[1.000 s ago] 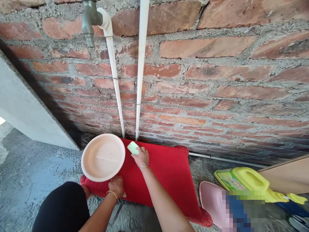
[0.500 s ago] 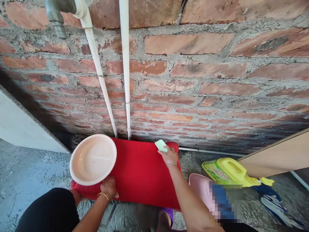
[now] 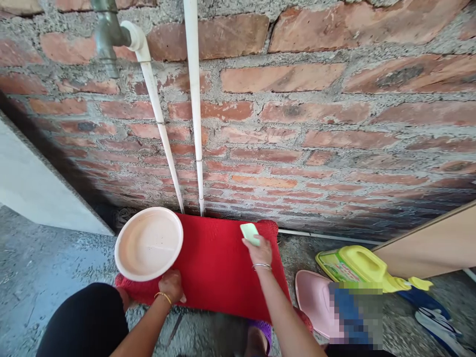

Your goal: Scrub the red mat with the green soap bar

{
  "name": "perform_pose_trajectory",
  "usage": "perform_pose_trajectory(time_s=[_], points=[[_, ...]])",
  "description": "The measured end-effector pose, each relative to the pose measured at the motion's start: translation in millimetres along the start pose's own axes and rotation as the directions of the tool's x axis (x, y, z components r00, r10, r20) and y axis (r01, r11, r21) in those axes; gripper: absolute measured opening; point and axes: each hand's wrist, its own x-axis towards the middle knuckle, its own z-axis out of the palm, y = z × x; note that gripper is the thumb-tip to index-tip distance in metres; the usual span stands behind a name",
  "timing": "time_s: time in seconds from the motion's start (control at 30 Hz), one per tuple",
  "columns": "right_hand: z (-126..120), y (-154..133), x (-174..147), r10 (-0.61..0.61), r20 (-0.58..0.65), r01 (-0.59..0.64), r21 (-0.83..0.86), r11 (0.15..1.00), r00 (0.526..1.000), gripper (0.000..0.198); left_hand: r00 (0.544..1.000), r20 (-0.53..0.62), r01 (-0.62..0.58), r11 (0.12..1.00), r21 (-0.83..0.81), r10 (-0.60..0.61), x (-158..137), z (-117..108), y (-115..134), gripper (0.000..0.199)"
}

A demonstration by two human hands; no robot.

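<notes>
A red cloth point(image 3: 223, 267) lies spread over a low surface against the wall, its edges bunched at the corners. My right hand point(image 3: 260, 249) holds a pale green bar of soap point(image 3: 250, 233) flat over the cloth's far right part. At the cloth's front left, my left hand point(image 3: 172, 286) is closed on its edge, fingers curled and partly hidden. Just beyond that hand, a pale pink basin point(image 3: 148, 243) rests on the cloth's left end; a few dark specks show inside it.
A tap point(image 3: 107, 37) and white pipes point(image 3: 197, 124) run along the brick wall point(image 3: 297, 124). To the right are a yellow jug point(image 3: 357, 265), a pink plastic container point(image 3: 312, 292) and shoes point(image 3: 439, 327). Boards stand at both sides. My feet and knee are close in front.
My right hand has drawn the soap slightly nearer to me over the cloth. The whole view has shifted a little; my left hand still grips the front edge.
</notes>
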Motion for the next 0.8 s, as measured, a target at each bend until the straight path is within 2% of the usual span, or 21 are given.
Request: perform_pose_trajectory(time_s=[0.07, 0.13, 0.2, 0.27, 0.37, 0.47, 0.57, 0.67, 0.8], points=[[27.0, -36.9, -22.9, -0.134, 0.110, 0.134, 0.002, 0.991, 0.985, 0.039, 1.000, -0.006, 0.002, 1.000, 0.011, -0.002, 0.0, -0.3, -0.1, 0.067], [51.8, -74.2, -47.9, -0.274, 0.214, 0.282, -0.007, 0.959, 0.938, 0.038, 1.000, -0.008, -0.003, 1.000, 0.012, 0.003, 0.9, 0.2, -0.8, 0.067], [70.5, -104.8, -69.8, -0.355, 0.301, 0.383, -0.038, 0.923, 0.885, 0.038, 1.000, -0.003, -0.006, 1.000, 0.003, 0.006, 2.2, 1.0, -1.7, 0.068], [81.0, -123.3, -83.8, -0.375, 0.378, 0.432, -0.076, 0.899, 0.846, 0.040, 1.000, 0.005, -0.004, 1.000, -0.004, 0.004, 3.4, 1.7, -2.6, 0.070], [79.4, -125.3, -83.9, -0.347, 0.440, 0.441, -0.130, 0.888, 0.828, 0.042, 1.000, 0.011, -0.002, 1.000, 0.000, 0.002, 4.8, 2.5, -3.9, 0.070], [59.0, -102.1, -61.2, -0.300, 0.417, 0.407, -0.195, 0.892, 0.858, 0.042, 1.000, 0.011, -0.014, 1.000, -0.003, 0.014, 6.6, 3.7, -5.1, 0.067], [26.1, -61.7, -27.4, -0.212, 0.335, 0.305, -0.257, 0.917, 0.918, 0.041, 1.000, 0.021, -0.013, 1.000, -0.001, 0.013, 7.6, 4.1, -5.5, 0.064], [-10.6, -9.2, 3.1, -0.069, 0.242, 0.133, -0.257, 0.957, 0.968, 0.041, 0.999, 0.029, -0.014, 1.000, 0.014, 0.013, 5.7, 2.4, -4.9, 0.065], [-50.0, 63.8, 22.8, 0.168, 0.124, -0.143, -0.187, 0.972, 0.978, 0.046, 1.000, 0.017, -0.025, 0.999, 0.023, 0.024, 1.0, -0.1, -3.9, 0.064]])
